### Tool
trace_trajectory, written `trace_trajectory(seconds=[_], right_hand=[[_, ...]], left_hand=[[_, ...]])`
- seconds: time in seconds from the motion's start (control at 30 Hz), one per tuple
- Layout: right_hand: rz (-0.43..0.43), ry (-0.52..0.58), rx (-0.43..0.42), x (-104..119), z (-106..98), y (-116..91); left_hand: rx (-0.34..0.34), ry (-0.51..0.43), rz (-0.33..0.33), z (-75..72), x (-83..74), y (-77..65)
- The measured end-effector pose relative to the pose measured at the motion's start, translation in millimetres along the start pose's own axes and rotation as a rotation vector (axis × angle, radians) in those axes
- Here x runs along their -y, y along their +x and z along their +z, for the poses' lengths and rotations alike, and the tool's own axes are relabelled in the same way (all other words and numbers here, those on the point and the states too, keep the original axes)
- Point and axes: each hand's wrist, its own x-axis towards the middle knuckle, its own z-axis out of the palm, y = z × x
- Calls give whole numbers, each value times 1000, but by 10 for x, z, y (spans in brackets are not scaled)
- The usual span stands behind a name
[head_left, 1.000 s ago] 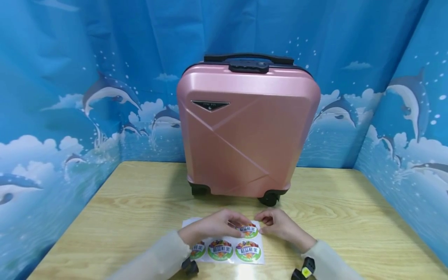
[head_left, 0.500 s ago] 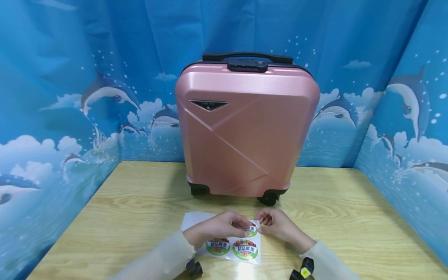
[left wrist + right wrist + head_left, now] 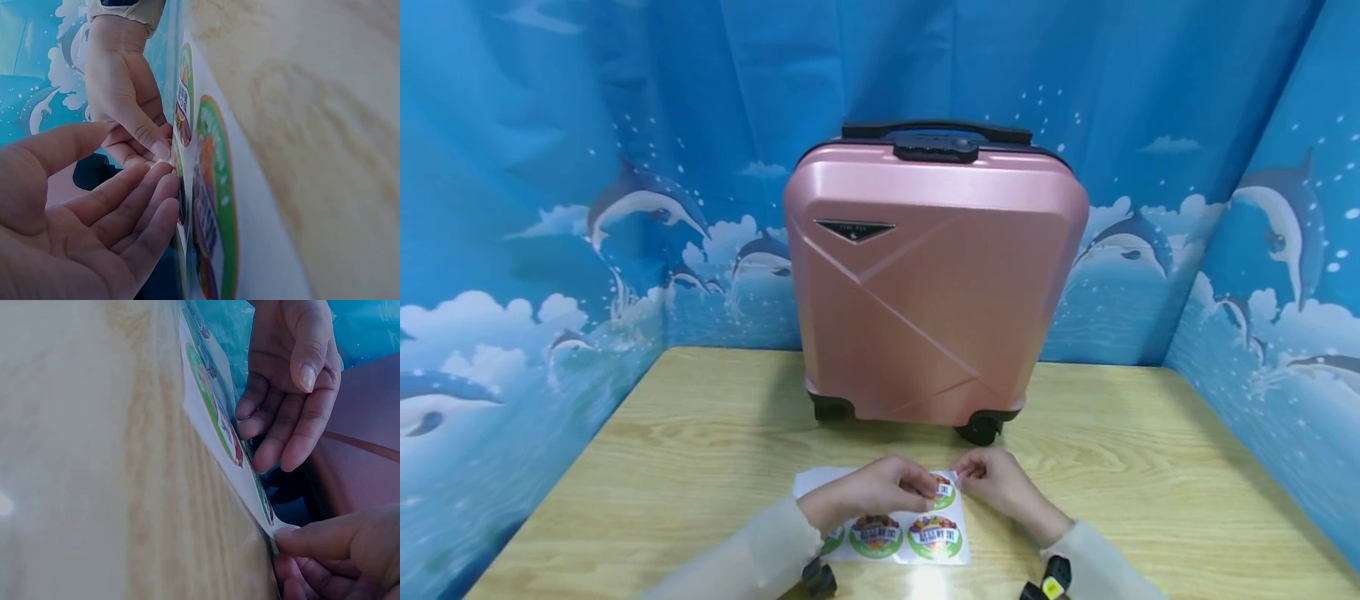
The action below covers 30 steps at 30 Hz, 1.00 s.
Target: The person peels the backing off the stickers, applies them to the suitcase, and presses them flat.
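Observation:
A white sheet of round fruit stickers (image 3: 812, 477) lies on the table in front of the suitcase. Its stickers have green rims and printed characters. My right hand (image 3: 1000, 485) pinches the sheet's far right corner between thumb and finger; in the right wrist view that corner bends up slightly at the thumb (image 3: 300, 542). Over the sheet is my left hand (image 3: 880, 487), thumb apart from the fingers and nothing held. Its fingers (image 3: 140, 215) are nearly straight, their tips right at the sheet beside the far right sticker (image 3: 943, 492). The left hand and forearm cover part of the sheet.
A pink hard-shell suitcase (image 3: 925, 308) with a black handle (image 3: 936, 129) and black wheels stands upright just behind the hands. The wooden table (image 3: 1120, 467) reaches a blue dolphin-print curtain (image 3: 722, 167) at the back and sides.
The sheet has slid slightly left and back again, its far left part lifting then settling. My right fingertips have moved to the far corner and pinch it. The left hand stays over the sheet.

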Motion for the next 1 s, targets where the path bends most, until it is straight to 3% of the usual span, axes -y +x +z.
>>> trace_trajectory(seconds=[0.47, 0.7, 1.0], right_hand=[[78, 277, 62, 6, 7, -18], [100, 495, 122, -9, -9, 6], [137, 669, 192, 26, -34, -6]], left_hand=[[-37, 34, -15, 19, -2, -20], [-56, 52, 8, 4, -7, -3], [-177, -31, 45, 7, 0, 35]])
